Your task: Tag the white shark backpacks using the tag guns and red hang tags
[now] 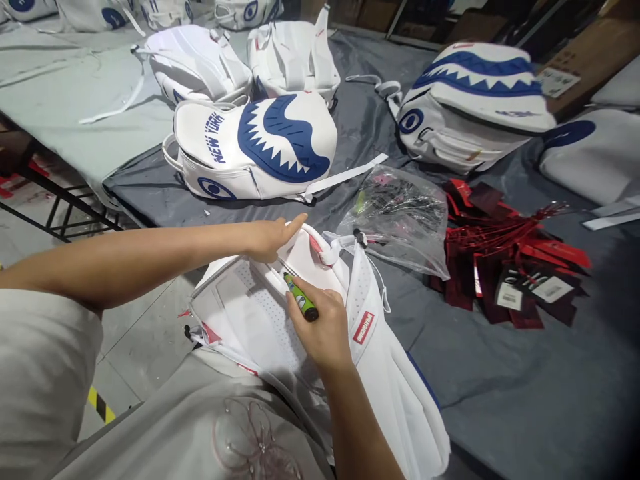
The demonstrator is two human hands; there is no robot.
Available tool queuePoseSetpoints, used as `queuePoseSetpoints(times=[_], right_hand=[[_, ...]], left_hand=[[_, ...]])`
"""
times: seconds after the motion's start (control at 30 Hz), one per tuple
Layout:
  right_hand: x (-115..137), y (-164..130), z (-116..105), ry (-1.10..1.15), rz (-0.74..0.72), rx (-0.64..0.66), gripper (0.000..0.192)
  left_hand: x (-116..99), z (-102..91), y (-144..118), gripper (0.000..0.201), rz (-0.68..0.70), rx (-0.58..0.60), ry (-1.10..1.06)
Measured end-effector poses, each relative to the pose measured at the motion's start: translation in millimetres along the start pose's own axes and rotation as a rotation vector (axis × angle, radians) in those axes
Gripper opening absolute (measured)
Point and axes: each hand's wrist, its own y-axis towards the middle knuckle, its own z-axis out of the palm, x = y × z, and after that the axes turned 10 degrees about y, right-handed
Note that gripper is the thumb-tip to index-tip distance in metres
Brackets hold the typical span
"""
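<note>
Right hand (pixel 320 330) pinches a green lighter (pixel 301 298) over the white backpack (pixel 260 313); left hand (pixel 273 237), fingers together, lifts its top edge. A slip could scorch the mesh.

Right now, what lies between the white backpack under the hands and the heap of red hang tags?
Head view: a clear plastic bag on grey cloth.

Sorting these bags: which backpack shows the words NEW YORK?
The backpack lying just beyond the left hand; its blue lettering sits beside the shark mouth. The others show none.
</note>
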Motion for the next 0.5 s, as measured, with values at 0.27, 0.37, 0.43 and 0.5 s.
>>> queuePoseSetpoints(times=[0.27, 0.37, 0.43, 0.5], right_hand=[[3.4, 5.8, 10.4, 0.047, 0.06, -0.031, 0.025], [5.9, 9.2, 15.3, 0.043, 0.041, -0.033, 0.026], [7.2, 9.7, 15.4, -0.009, 0.017, -0.031, 0.026], [8.2, 8.9, 14.3, -0.045, 0.014, -0.028, 0.026]], left_hand=[[-4.5, 0.7, 0.3, 0.109, -0.004, 0.003, 0.028], [-4.7, 3.4, 1.8, 0.112, -0.023, -0.008, 0.024], [-4.8, 5.3, 2.2, 0.11, -0.026, -0.027, 0.003], [-4.7, 7.0, 2.5, 0.108, -0.027, -0.048, -0.014]])
